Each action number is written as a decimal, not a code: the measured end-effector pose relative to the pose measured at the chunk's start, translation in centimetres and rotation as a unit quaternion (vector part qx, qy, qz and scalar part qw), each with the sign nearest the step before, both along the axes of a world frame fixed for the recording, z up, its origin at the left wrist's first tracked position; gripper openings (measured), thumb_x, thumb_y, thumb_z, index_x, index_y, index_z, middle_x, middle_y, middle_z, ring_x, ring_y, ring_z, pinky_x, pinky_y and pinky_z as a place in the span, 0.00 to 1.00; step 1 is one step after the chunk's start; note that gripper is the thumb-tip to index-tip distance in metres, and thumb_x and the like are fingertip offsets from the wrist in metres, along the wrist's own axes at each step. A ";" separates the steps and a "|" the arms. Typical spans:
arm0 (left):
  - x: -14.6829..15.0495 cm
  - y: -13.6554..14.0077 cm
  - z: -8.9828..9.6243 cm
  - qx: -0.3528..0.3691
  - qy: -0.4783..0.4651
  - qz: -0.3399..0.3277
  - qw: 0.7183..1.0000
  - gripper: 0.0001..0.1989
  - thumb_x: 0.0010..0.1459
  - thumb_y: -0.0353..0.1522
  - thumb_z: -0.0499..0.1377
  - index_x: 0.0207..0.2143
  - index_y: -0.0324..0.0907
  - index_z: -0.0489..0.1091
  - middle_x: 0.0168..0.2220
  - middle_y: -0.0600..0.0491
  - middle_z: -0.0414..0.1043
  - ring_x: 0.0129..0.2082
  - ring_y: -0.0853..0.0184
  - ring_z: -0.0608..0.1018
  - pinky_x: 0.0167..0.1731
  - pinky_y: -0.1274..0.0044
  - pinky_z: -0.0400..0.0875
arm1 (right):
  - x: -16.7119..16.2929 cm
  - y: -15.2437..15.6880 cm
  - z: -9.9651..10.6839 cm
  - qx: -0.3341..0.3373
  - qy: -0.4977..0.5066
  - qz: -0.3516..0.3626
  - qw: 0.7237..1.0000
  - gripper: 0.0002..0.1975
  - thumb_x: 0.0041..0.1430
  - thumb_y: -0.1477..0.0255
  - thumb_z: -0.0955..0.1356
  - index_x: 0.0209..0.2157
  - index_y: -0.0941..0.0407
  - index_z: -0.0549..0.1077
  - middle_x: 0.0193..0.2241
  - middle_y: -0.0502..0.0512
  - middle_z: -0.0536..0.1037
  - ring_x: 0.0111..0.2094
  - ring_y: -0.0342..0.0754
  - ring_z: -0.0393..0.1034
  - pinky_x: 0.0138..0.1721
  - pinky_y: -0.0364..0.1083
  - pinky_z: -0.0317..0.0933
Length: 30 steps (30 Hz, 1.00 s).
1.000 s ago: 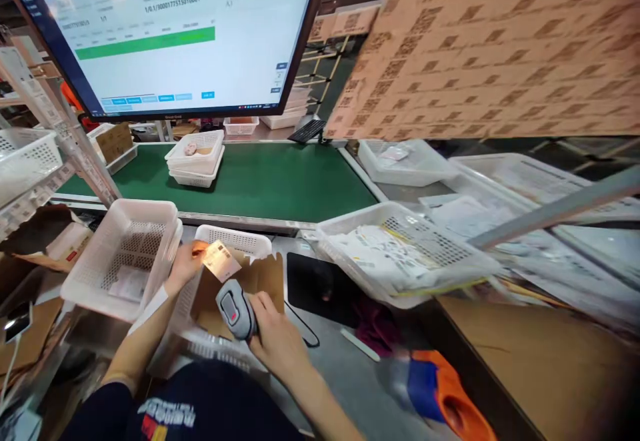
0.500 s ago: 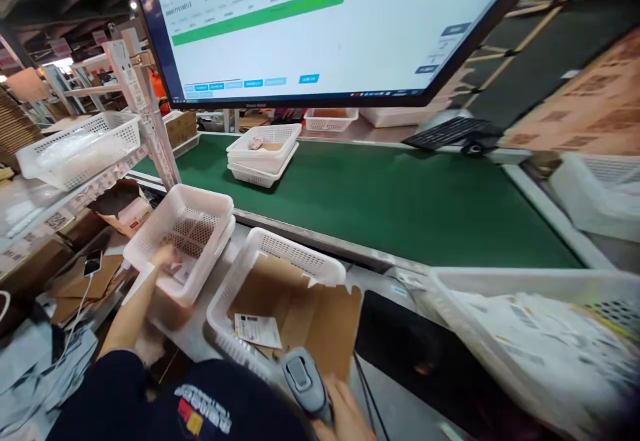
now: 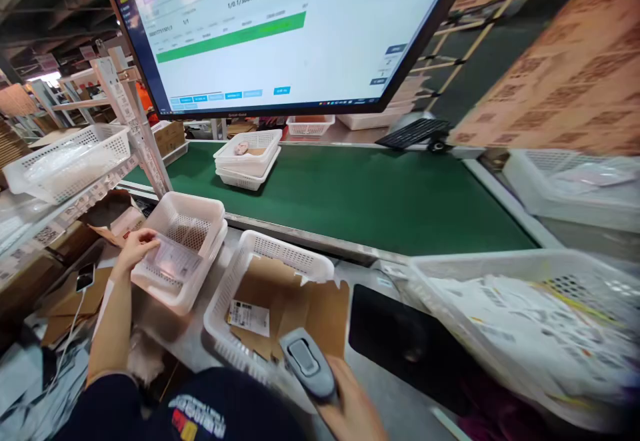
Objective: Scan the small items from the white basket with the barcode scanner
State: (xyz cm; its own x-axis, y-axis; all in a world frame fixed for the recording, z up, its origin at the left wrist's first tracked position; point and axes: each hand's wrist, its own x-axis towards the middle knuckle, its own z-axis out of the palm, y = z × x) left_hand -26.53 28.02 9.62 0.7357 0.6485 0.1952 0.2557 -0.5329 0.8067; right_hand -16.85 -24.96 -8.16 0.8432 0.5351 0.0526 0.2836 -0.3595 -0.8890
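My left hand (image 3: 139, 246) pinches the corner of a clear plastic packet (image 3: 175, 258), pinkish inside, above the white perforated basket (image 3: 213, 218) at left. That basket sits stacked on another one. My right hand (image 3: 353, 401) is wrapped round a grey handheld barcode scanner (image 3: 307, 364), close in front of my body. Under the scanner's head stands a second white basket (image 3: 220, 294). A torn cardboard sheet (image 3: 315, 311) lines it, and a small white printed label (image 3: 249, 317) lies on the cardboard.
Beyond the baskets runs a green conveyor belt (image 3: 345, 194) carrying stacked white baskets (image 3: 247, 174). A large monitor (image 3: 230, 61) overhangs it. To the right are a black mat (image 3: 395, 341) and a big bin (image 3: 440, 261) of white packets. A phone (image 3: 85, 277) lies at left.
My left hand has risen out of the left basket, bringing up the clear packet. My right hand still holds the scanner, its head slightly higher. The camera view has shifted to the right.
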 end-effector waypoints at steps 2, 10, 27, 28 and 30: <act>-0.5 -1.9 1.3 0.024 -0.082 -0.075 0.994 0.10 0.51 0.41 0.72 0.30 0.45 0.82 0.37 0.46 0.83 0.42 0.55 0.84 0.47 0.67 0.83 | 0.5 -0.5 -0.1 0.021 0.006 -0.007 1.000 0.20 0.58 0.61 0.73 0.49 0.54 0.83 0.49 0.63 0.86 0.52 0.66 0.83 0.53 0.57 0.78; 6.4 -10.1 -1.2 -0.165 -0.281 -0.138 0.935 0.30 0.51 0.47 0.78 0.22 0.41 0.63 0.70 0.45 0.75 0.64 0.47 0.80 0.59 0.60 0.82 | 1.2 0.7 4.1 0.103 0.070 -0.025 0.992 0.27 0.60 0.53 0.78 0.53 0.56 0.80 0.52 0.66 0.87 0.51 0.67 0.84 0.52 0.59 0.80; 13.6 -19.0 -7.3 -0.368 -0.169 -0.303 0.863 0.31 0.41 0.46 0.84 0.18 0.40 0.67 0.56 0.41 0.85 0.45 0.55 0.86 0.50 0.67 0.79 | 0.0 0.2 6.4 0.071 0.050 -0.037 0.996 0.27 0.63 0.54 0.76 0.56 0.57 0.80 0.52 0.65 0.87 0.53 0.66 0.83 0.55 0.60 0.76; 13.6 -19.0 -7.5 -0.374 -0.165 -0.301 0.862 0.30 0.41 0.46 0.84 0.18 0.41 0.67 0.56 0.41 0.85 0.46 0.54 0.86 0.50 0.67 0.79 | -0.1 0.0 6.0 0.073 0.051 -0.038 0.995 0.27 0.63 0.54 0.76 0.57 0.57 0.81 0.53 0.66 0.87 0.53 0.66 0.83 0.55 0.60 0.76; 13.7 -19.1 -8.1 -0.390 -0.160 -0.288 0.860 0.28 0.41 0.43 0.84 0.19 0.41 0.69 0.56 0.40 0.85 0.46 0.53 0.86 0.49 0.68 0.79 | -0.3 -0.4 5.4 0.076 0.050 -0.046 0.995 0.27 0.61 0.56 0.77 0.56 0.57 0.82 0.53 0.66 0.87 0.52 0.66 0.83 0.54 0.60 0.78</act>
